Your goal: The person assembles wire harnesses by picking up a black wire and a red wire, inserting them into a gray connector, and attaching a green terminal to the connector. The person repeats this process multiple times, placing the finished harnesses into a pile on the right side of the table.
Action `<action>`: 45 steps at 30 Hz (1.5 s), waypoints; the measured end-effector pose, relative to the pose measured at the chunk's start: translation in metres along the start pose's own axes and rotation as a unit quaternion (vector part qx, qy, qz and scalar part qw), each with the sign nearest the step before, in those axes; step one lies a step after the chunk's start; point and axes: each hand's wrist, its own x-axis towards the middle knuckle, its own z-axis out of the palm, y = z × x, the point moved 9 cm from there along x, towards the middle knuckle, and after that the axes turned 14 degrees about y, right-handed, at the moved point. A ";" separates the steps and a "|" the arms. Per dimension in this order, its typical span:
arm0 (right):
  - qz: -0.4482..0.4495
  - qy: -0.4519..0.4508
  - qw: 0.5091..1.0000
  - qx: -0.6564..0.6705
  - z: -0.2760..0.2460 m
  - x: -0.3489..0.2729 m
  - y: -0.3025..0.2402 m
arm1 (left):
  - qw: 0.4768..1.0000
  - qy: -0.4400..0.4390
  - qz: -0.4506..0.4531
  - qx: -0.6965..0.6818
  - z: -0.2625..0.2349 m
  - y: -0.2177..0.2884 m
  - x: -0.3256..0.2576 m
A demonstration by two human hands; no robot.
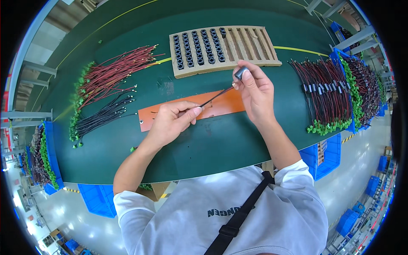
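Note:
My left hand (175,121) is closed on a dark wire (214,97) over an orange board (148,122). The wire runs taut up to my right hand (256,90), whose fingers pinch a dark grey cylindrical core (240,72) at the wire's other end. Whether the wire passes through the core is too small to tell. Just beyond my hands sits a cardboard tray (225,66) with slots. Rows of ring-shaped cores (197,49) stand in its left part, and the slots on the right hold none.
Red wires (121,70) and black wires (104,114) with green connectors lie at left. At right lies a bundle of wires (327,91) fitted with grey cylinders. Blue bins (340,63) packed with wires stand by the green table's (191,159) right edge.

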 end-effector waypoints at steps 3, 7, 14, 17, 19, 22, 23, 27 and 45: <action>0.026 -0.003 1.000 -0.008 -0.001 0.002 0.003 | 1.000 0.007 -0.009 -0.020 -0.005 0.001 0.003; 0.038 -0.012 0.999 -0.017 -0.001 0.000 0.008 | 1.000 0.008 -0.002 -0.016 -0.003 0.002 0.005; 0.040 -0.028 0.997 -0.066 0.011 -0.011 0.013 | 0.999 0.008 0.019 -0.032 0.000 0.005 0.005; 0.164 -0.095 0.980 -0.057 0.024 -0.032 0.040 | 0.999 -0.005 0.030 -0.040 0.009 0.011 0.006; 0.194 -0.133 0.971 -0.045 0.031 -0.044 0.056 | 0.998 -0.031 0.027 -0.037 0.016 0.018 0.005; 0.184 -0.087 0.974 -0.098 0.014 -0.031 0.052 | 0.998 -0.052 -0.010 0.020 0.010 0.007 0.003; 0.133 -0.063 0.986 -0.072 0.011 -0.018 0.036 | 0.999 -0.038 -0.004 0.038 0.003 0.006 0.000; 0.074 -0.014 0.997 -0.006 -0.026 0.020 0.004 | 0.996 -0.008 0.019 0.091 -0.026 -0.001 -0.012; 0.206 -0.220 0.949 -0.095 0.081 -0.065 0.090 | 0.986 0.069 0.115 0.101 -0.082 0.017 -0.037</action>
